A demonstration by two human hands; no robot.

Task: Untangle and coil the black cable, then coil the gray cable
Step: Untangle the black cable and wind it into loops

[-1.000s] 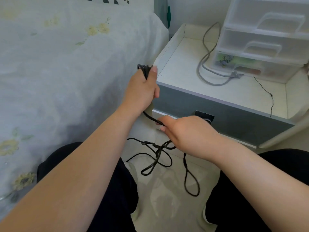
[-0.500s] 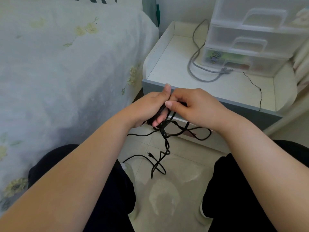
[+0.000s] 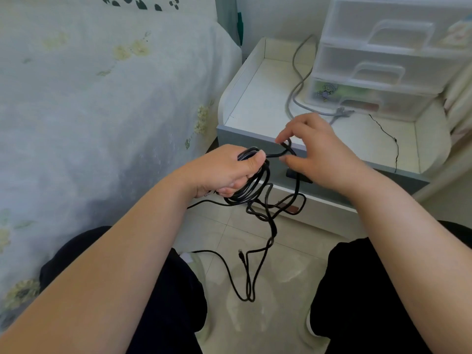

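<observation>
Fingers (image 3: 258, 159) grip black cable (image 3: 255, 185); nightstand (image 3: 255, 106) behind.

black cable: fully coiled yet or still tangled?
Partly coiled. The left hand grips several loops of the black cable; the right hand pinches a strand, and a tangled length hangs to the floor.

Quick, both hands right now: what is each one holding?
Left hand: grips the coiled loops of the black cable.
Right hand: pinches a strand of the same cable.

Two hands (image 3: 224, 172) (image 3: 316, 154), one black cable (image 3: 258, 190), one gray cable (image 3: 297, 80), one three-drawer organizer (image 3: 388, 57).
</observation>
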